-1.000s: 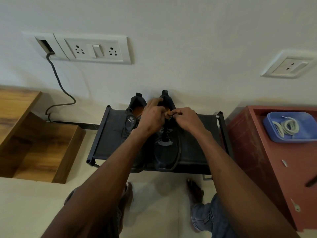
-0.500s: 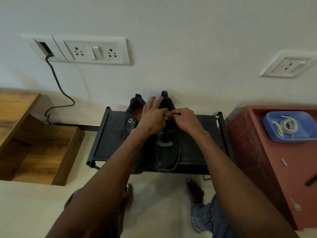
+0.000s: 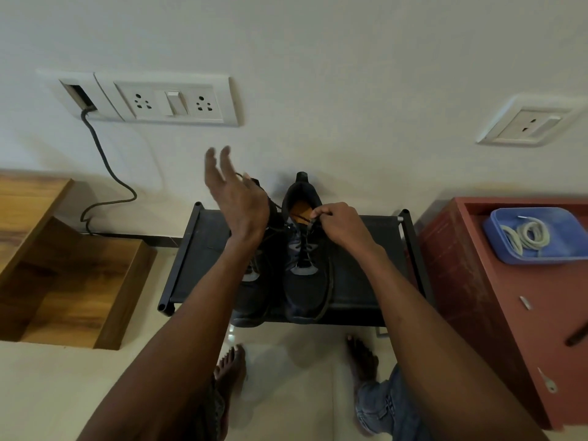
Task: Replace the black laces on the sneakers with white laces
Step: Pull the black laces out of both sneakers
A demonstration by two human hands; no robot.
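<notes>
Left hand: I see my left hand (image 3: pixel 237 198) lifted off the sneaker since half a second ago, fingers spread, black lace (image 3: pixel 273 203) trailing behind it.
Right hand: my right hand (image 3: pixel 339 226) stays pinching the lace at the right sneaker (image 3: pixel 305 275).
Sneakers: both on the black rack (image 3: pixel 197 265).
White laces: coiled in the blue tray (image 3: pixel 499 243).

Left sneaker (image 3: pixel 254 281) half hidden (forearm)

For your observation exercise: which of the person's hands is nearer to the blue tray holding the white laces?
Right. The right hand pinches a lace at the sneaker, left of the blue tray; the left hand is raised farther left.
</notes>
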